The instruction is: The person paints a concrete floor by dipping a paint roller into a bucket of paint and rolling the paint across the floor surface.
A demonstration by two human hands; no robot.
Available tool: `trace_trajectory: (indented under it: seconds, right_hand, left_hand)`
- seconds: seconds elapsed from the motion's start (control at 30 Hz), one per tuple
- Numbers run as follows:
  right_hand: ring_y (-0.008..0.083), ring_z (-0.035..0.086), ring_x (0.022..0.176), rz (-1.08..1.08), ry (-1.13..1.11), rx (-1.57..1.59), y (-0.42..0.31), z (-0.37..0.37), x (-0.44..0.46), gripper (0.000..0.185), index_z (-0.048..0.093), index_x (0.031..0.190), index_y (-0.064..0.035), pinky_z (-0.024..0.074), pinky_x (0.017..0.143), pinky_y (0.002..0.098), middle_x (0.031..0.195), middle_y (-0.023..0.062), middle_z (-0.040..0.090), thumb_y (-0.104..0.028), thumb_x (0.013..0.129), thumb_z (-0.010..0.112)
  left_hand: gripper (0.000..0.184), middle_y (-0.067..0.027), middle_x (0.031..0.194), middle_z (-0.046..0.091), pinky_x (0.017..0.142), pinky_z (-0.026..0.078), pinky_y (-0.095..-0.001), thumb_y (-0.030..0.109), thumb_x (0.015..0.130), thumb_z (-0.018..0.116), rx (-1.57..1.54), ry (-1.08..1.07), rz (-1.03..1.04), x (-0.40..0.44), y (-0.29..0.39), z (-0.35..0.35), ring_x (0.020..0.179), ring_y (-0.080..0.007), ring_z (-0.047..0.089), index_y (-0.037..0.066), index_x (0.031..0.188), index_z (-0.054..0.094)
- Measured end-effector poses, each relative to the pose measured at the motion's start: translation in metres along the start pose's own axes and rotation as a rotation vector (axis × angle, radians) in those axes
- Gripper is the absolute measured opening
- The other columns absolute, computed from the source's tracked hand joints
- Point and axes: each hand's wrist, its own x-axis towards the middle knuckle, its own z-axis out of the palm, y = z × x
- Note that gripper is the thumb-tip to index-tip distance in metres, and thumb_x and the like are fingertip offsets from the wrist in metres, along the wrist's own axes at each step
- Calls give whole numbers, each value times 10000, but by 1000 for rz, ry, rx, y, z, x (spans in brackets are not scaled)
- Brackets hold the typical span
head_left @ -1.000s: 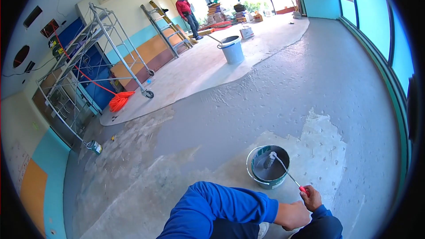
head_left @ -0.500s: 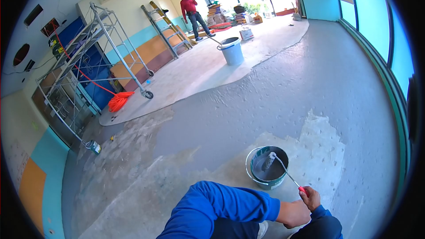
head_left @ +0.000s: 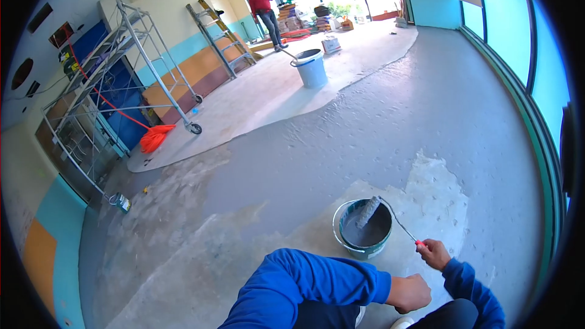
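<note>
Right hand (head_left: 434, 253) clamped on the roller (head_left: 368, 212) by its handle (head_left: 419, 244); left hand (head_left: 409, 293) curled into a fist, contents hidden.
Roller head tilted at the mouth of the bucket (head_left: 370, 251). Gray coat (head_left: 280, 170) covers much of the floor (head_left: 183, 268); pale concrete (head_left: 436, 186) around the bucket uncovered, farther left patchy. Nap fuzzy, frame bent wire, bucket round, coat slightly glossy, dimpled.

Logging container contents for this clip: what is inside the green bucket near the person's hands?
Grey, paint-like material, with the roller head slanting over it; whether they touch is unclear. The floor of the bucket is covered and cannot be seen.
</note>
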Motion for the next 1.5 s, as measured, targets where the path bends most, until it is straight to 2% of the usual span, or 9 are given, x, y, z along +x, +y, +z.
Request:
trace_trajectory:
  seconds: [0.07,0.23,0.27,0.33,0.47,0.63,0.87,1.07,1.5]
  right_hand:
    - [100,493,531,101,-95,28,-35,-15,3,352,645,856,4,417,490,285,612,15,551,-341,917,607]
    - [92,480,509,328,-204,45,-82,-18,-1,326,622,954,-17,386,437,255,649,23,543,-338,907,633]
    - [101,477,522,342,-238,67,-84,-14,-4,348,580,1048,-6,398,451,251,679,35,542,-308,891,653]
    - [93,456,515,366,-242,250,-77,-1,-13,315,572,1002,-13,377,440,249,660,24,523,-298,894,650]
    - [85,464,522,360,-257,360,-63,10,-22,281,594,972,-30,369,447,254,659,19,537,-302,908,621]
    - [72,438,531,292,-290,264,-47,6,-16,289,634,938,-36,333,452,245,645,-7,519,-320,922,582]
    - [59,390,511,297,-374,410,-53,4,-15,312,654,956,-39,284,437,250,616,-26,486,-333,946,548]
    - [61,390,518,357,-464,509,-39,12,-4,342,668,967,-35,305,469,242,617,-30,473,-353,952,544]
    - [69,430,558,291,-455,403,-31,11,-1,430,691,958,-69,342,501,250,651,-26,516,-476,931,554]
  left_hand:
    - [184,-175,786,680,647,517,-426,78,564,710,0,-29,16,1,0,-5,759,-326,677,18,737,699]
    - [202,-182,780,683,624,521,-425,86,554,727,-7,18,45,17,-6,-1,737,-324,680,13,740,704]
    - [208,-181,777,683,621,521,-425,84,546,732,3,35,37,20,-6,1,733,-324,680,11,738,704]
    - [220,-179,771,682,615,521,-424,81,531,742,20,69,15,24,-4,1,724,-323,681,8,735,704]
    - [223,-179,768,681,609,520,-422,60,529,736,-15,-18,40,23,-1,-12,717,-323,681,3,743,705]
    - [199,-188,782,680,605,519,-418,39,559,712,-43,-142,-32,25,-4,-27,729,-326,680,-4,753,709]
    - [186,-191,793,681,624,535,-410,22,576,693,-66,-136,-92,30,-3,-26,741,-332,680,-17,757,707]
    - [180,-188,777,679,615,536,-409,20,566,686,-74,-145,-111,31,-9,-22,739,-327,682,-15,742,703]
    - [130,-190,720,661,553,520,-428,53,585,653,-80,-126,-74,31,-17,-18,667,-338,666,-22,689,679]
